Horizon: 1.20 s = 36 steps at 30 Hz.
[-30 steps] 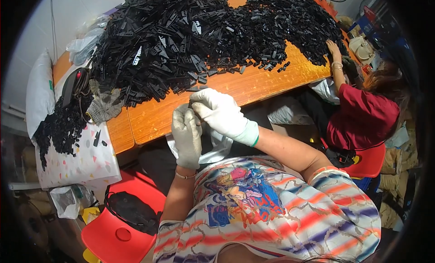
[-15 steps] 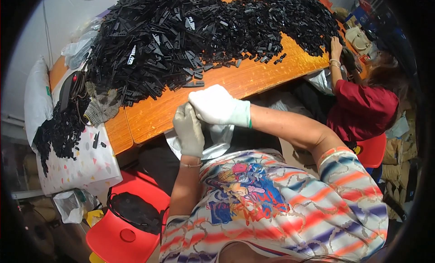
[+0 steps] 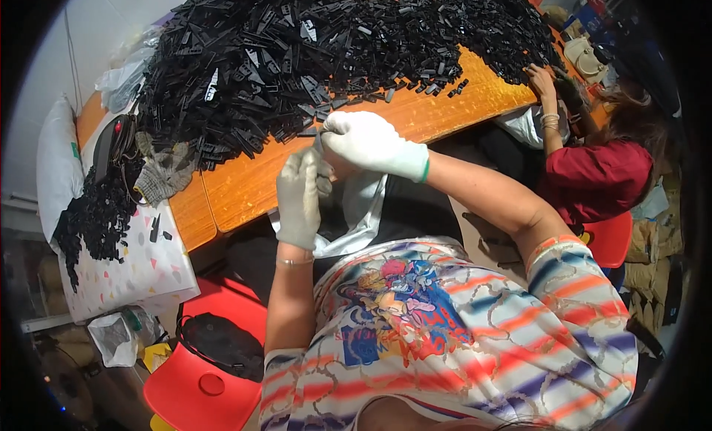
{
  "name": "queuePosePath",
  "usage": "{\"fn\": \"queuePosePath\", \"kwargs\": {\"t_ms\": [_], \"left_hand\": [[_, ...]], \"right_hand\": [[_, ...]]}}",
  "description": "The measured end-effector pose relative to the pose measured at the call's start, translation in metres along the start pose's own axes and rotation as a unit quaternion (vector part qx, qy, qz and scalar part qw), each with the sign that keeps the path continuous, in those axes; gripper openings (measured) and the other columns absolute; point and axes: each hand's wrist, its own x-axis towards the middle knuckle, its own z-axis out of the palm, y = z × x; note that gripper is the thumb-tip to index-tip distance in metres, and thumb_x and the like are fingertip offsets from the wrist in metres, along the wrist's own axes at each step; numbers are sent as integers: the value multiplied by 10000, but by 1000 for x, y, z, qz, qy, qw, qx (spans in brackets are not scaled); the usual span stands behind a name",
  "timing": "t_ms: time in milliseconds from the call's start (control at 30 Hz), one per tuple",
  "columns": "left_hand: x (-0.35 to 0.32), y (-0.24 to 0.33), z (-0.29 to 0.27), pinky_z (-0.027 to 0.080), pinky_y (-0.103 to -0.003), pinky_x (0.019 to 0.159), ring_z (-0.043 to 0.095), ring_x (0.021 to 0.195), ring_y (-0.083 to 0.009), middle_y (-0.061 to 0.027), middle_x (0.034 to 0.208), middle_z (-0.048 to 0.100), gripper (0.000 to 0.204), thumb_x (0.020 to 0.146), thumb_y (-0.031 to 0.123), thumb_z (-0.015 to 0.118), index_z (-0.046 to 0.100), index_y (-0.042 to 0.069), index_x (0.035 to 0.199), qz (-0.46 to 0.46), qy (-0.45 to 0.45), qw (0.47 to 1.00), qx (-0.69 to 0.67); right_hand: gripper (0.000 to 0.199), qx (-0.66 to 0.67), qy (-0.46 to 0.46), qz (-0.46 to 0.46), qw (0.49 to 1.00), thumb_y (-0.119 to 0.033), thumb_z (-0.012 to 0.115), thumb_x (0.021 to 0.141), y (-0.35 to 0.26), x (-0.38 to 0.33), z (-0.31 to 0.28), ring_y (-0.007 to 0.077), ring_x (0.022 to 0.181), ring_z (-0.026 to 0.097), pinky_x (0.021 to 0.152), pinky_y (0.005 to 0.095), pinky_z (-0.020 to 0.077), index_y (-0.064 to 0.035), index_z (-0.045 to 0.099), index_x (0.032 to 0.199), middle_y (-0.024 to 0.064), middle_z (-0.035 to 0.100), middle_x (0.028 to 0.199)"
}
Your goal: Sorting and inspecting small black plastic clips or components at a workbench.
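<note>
My left hand (image 3: 300, 197), in a greyish knit glove, is raised just off the table's front edge with its fingers closed. Across from it, my right hand (image 3: 371, 140), in a white glove with a green cuff, is closed in a pinch. A small dark plastic piece (image 3: 318, 144) shows between the two sets of fingertips; its lower end is mostly covered by the left fingers. Just beyond my hands, a large heap of black plastic parts (image 3: 245, 75) spreads over the orange wooden table (image 3: 252, 190). White plastic sheeting (image 3: 363, 219) hangs below my hands, over my lap.
At left, loose grey knit gloves (image 3: 165, 171) lie beside a smaller pile of black bits (image 3: 96, 216) on a patterned cover (image 3: 141, 279). A red chair (image 3: 200, 386) holding a black bag (image 3: 221, 346) stands left of me. A co-worker in a red shirt (image 3: 597, 175) reaches to the heap at right.
Both hands have moved up and slightly apart, toward the heap. The dark piece, hidden before, now shows between the fingertips. The co-worker's hand has shifted slightly at the heap's edge.
</note>
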Motion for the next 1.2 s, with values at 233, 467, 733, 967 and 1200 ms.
{"fn": "queuePosePath", "kwargs": {"t_ms": [233, 467, 733, 967, 1200], "left_hand": [[-20, -11, -6, 310, -154, 460, 400, 514, -15, -5, 733, 549, 190, 1000, 231, 517, 550, 52, 945, -93, -9, 982, -164], [-30, -33, -1, 299, -150, 465, 369, 522, -16, 21, 731, 491, 211, 1024, 266, 467, 540, 69, 999, -150, -33, 956, -251], [-53, -54, -31, 484, -285, 695, 604, 782, -181, -110, 945, 642, 193, 942, 99, 524, 599, 22, 1102, 9, 64, 977, 201], [-57, -41, -32, 500, -346, 814, 622, 923, -271, -126, 1042, 643, 253, 886, 38, 564, 638, 51, 1127, 203, 82, 869, 444], [-36, -22, -13, 467, -199, 682, 550, 839, -59, -39, 1031, 590, 331, 978, 88, 497, 520, -1, 1296, -25, 86, 994, -68]], "right_hand": [[287, 438, -182, 44, 879, -300, 620, 907, 7, -18, -18, 57, 634, 547, 581, 218, 438, -32, 699, 969, 9, 631, 714], [310, 383, -112, 72, 914, -291, 664, 861, 8, -36, 26, 142, 683, 609, 630, 289, 477, 18, 680, 866, 110, 676, 749], [151, 15, 61, -59, 996, -265, 650, 825, 12, -16, 15, 300, 797, 628, 721, 387, 502, -141, 700, 896, 128, 606, 826], [189, -145, 99, -89, 980, -271, 650, 818, 36, 15, 35, 334, 777, 628, 675, 422, 503, -121, 680, 929, 136, 592, 840], [214, 247, -94, 50, 963, -233, 659, 839, 0, -31, 15, 136, 741, 646, 667, 302, 497, -46, 706, 931, 70, 703, 821]]}}
